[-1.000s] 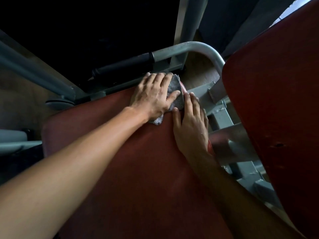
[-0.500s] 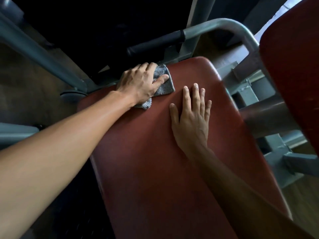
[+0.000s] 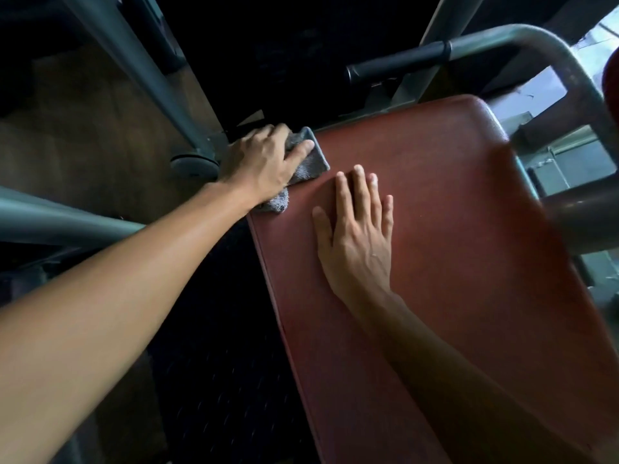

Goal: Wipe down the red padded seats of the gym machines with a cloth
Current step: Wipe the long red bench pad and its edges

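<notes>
A long red padded seat (image 3: pixel 452 229) runs from the bottom right up to the centre of the view. At its far left corner my left hand (image 3: pixel 261 162) presses a grey cloth (image 3: pixel 310 162) onto the pad, fingers curled over the cloth. The cloth sticks out to the right of and below the hand. My right hand (image 3: pixel 358 236) lies flat on the seat, fingers spread, just right of the cloth and apart from it, holding nothing.
Grey steel frame tubes (image 3: pixel 144 72) cross on the left, with a round foot (image 3: pixel 194 165) on the brown floor. A curved bar with a black grip (image 3: pixel 398 65) arches beyond the seat. Another red pad (image 3: pixel 611 82) shows at the right edge. Dark matting (image 3: pixel 217 363) lies left of the seat.
My left hand has slid the cloth leftward across the far end of the seat to its left corner. My right hand stays flat on the pad. The view has shifted.
</notes>
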A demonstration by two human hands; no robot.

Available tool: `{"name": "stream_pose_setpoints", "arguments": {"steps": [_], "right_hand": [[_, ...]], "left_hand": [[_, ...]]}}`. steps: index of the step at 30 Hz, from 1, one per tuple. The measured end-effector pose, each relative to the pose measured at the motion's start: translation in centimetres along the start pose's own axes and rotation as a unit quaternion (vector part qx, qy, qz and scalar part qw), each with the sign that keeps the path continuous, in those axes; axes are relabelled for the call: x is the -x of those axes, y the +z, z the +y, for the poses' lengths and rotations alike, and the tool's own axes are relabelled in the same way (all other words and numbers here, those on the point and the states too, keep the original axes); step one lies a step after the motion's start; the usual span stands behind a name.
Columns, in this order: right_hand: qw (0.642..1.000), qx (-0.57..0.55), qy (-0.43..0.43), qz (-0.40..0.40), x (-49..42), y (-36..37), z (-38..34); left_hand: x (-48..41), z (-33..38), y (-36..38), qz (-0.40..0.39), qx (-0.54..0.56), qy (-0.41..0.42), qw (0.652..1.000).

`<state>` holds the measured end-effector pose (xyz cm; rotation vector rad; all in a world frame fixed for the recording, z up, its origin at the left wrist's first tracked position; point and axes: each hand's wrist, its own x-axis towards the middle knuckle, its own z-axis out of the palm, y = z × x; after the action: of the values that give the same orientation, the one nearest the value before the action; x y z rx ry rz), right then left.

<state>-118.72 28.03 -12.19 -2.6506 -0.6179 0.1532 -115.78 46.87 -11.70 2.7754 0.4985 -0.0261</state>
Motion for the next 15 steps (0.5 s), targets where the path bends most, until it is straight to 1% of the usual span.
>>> {"name": "stream_pose_setpoints", "arguments": {"steps": [2,4,6,8,11,15], "right_hand": [[1.0,0.011,-0.017,-0.002,1.5,0.5,-1.0],[0.999,0.028,-0.025,-0.004,2.5,0.9,-1.3],[0.999,0.046,-0.023,0.001,2.7,1.2,-1.4],[0.998,0.061,-0.024,0.005,2.4,1.3,-1.4],[0.997,0.063,-0.03,0.016,2.2,1.5,-1.2],[0.998,0.051,-0.039,0.022,2.1,1.6,-1.2]], "left_hand": [[1.0,-1.2,0.2,0.017,0.038,-0.034,0.999],[1.9,-1.8,0.6,0.039,0.089,-0.09,0.991],[2.8,-1.8,1.1,0.064,0.147,-0.147,0.976],[3.1,-1.4,1.5,0.082,0.203,-0.186,0.958],[2.9,-0.9,1.7,0.104,0.239,-0.217,0.941],[2.8,-0.4,1.7,0.122,0.277,-0.226,0.926]]}}
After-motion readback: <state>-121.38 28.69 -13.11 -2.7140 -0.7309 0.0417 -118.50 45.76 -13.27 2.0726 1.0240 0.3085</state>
